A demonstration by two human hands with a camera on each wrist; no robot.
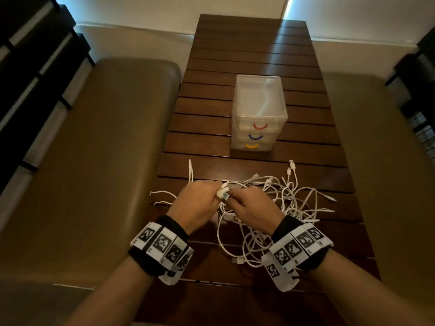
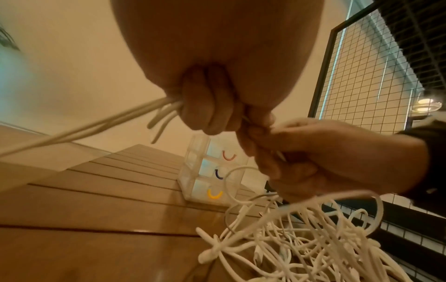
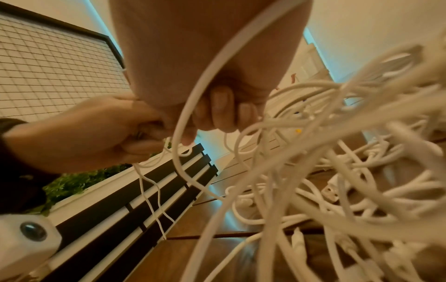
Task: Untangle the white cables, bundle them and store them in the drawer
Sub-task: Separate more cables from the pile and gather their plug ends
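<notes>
A tangle of white cables (image 1: 284, 203) lies on the dark slatted table (image 1: 247, 55), spreading right of and under my hands. My left hand (image 1: 200, 198) grips a few gathered cable strands (image 2: 154, 112), fingers curled round them, with loose ends trailing left. My right hand (image 1: 249, 205) pinches cable right beside the left hand's fingertips; its curled fingers (image 3: 217, 108) hold strands of the tangle (image 3: 337, 171). Both hands meet just above the table. The clear three-drawer box (image 1: 259, 114) stands beyond, with red, blue and yellow handles, all drawers shut.
Tan cushioned benches (image 1: 94, 161) flank the table on both sides. Dark slatted backrests (image 1: 35, 67) stand at the far left and right. A wire mesh panel (image 2: 374, 76) rises on the right. Bare table lies beyond the drawer box.
</notes>
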